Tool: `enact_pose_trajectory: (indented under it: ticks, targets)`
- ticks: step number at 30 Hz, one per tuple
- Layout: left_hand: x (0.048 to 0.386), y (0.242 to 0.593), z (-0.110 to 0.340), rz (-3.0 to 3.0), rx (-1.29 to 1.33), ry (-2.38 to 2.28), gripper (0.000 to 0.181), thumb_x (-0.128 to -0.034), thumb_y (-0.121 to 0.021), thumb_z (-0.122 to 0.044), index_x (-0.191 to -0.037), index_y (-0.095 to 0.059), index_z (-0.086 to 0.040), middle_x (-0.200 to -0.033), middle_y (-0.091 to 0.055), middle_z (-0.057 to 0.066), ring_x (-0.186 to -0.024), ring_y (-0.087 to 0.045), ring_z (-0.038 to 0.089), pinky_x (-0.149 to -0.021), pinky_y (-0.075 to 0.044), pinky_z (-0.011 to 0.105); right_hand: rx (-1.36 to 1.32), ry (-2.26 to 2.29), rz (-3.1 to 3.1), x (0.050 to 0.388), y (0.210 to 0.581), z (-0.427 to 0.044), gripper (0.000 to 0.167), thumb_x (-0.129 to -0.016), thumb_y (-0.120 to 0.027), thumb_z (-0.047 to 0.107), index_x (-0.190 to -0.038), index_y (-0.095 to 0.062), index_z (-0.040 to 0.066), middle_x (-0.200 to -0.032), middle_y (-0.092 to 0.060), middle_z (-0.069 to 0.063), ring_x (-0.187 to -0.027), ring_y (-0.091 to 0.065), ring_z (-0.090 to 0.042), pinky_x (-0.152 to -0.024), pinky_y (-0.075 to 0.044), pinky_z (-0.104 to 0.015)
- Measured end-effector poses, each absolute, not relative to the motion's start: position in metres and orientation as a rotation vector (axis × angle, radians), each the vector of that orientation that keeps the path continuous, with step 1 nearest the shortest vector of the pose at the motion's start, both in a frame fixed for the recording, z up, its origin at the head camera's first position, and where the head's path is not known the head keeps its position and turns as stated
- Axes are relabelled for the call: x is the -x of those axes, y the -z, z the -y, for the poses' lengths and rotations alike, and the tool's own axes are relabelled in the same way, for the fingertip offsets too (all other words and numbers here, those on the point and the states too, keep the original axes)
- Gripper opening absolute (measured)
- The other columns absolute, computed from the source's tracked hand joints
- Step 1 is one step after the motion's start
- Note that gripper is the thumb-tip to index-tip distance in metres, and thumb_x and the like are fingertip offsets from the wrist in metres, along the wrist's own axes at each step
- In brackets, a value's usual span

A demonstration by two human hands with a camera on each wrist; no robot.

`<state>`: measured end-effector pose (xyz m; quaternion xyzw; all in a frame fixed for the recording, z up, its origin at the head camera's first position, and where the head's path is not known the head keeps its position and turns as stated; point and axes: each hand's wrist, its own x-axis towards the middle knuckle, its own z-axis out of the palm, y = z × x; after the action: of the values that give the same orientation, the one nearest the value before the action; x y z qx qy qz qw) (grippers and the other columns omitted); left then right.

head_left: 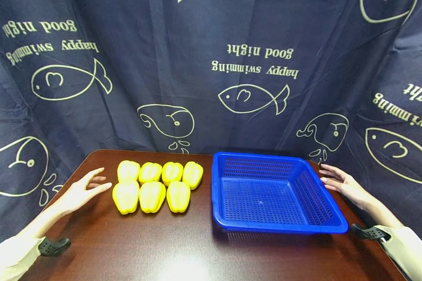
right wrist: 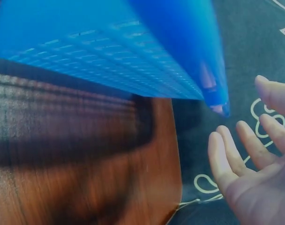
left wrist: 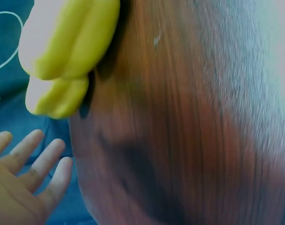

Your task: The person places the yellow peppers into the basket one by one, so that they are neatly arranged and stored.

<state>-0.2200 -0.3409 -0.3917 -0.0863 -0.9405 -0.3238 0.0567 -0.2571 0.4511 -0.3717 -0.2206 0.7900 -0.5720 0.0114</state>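
Several yellow bell peppers (head_left: 152, 197) lie in two rows on the left half of the brown table. My left hand (head_left: 82, 192) hovers beside the left end of those rows, fingers spread and holding nothing. In the left wrist view its fingers (left wrist: 43, 159) stay apart from the nearest yellow pepper (left wrist: 58, 96). A blue plastic basket (head_left: 260, 227) with slotted walls and nothing in it stands on the right half. Just outside its right rim is my right hand (head_left: 349, 189), fingers loosely extended. The right wrist view shows a gap between that hand (right wrist: 255, 173) and the basket's edge (right wrist: 213, 84).
A dark blue curtain (head_left: 197, 66) printed with pale fish and whales hangs close behind the brown table (head_left: 133, 246) and along both sides. The table's rounded corners lie near each hand. Dark bands (head_left: 54, 247) circle both wrists below pale sleeves.
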Motion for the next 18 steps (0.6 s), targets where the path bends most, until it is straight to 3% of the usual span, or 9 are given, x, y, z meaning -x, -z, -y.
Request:
enact_pose_trajectory:
  ticks: [4,8,13,18]
  targets:
    - [0.22,0.398,0.334,2.869,0.22,1.165,0.07,-0.0968,-0.055,-0.034,-0.147,-0.023,0.003,-0.132,-0.05,0.033,-0.104,-0.064,0.022,-0.073,-0.051,0.022,0.647,1.831,-2.384,0.257,0.375,-0.454,0.044,-0.097,-0.049,0.001,-0.134,-0.045,0.026,-0.12,-0.06,0.017,-0.102,-0.062,0.003,-0.08,-0.053,-0.015]
    - [0.218,0.403,0.329,2.835,0.251,1.385,0.066,-0.1,-0.049,-0.027,-0.146,-0.017,0.008,-0.134,-0.044,0.038,-0.093,-0.057,-0.007,-0.072,-0.055,0.03,0.582,1.866,-2.322,0.254,0.372,-0.451,0.045,-0.097,-0.046,-0.003,-0.127,-0.047,0.031,-0.117,-0.062,0.016,-0.1,-0.063,0.002,-0.079,-0.054,-0.016]
    - [0.217,0.411,0.323,2.781,0.327,1.571,0.059,-0.1015,-0.045,-0.018,-0.142,-0.016,0.014,-0.131,-0.042,0.043,-0.088,-0.056,-0.011,-0.072,-0.055,0.03,0.616,1.948,-2.123,0.252,0.371,-0.453,0.048,-0.097,-0.04,-0.009,-0.128,-0.05,0.027,-0.119,-0.064,0.012,-0.103,-0.065,-0.003,-0.081,-0.055,-0.02]
    - [0.215,0.412,0.317,2.782,0.292,1.696,0.061,-0.1012,-0.045,-0.019,-0.143,-0.016,0.015,-0.135,-0.036,0.045,-0.088,-0.056,-0.011,-0.076,-0.056,0.03,0.648,1.94,-2.043,0.253,0.373,-0.455,0.049,-0.097,-0.038,-0.01,-0.128,-0.052,0.026,-0.121,-0.064,0.01,-0.106,-0.064,-0.004,-0.084,-0.054,-0.02]
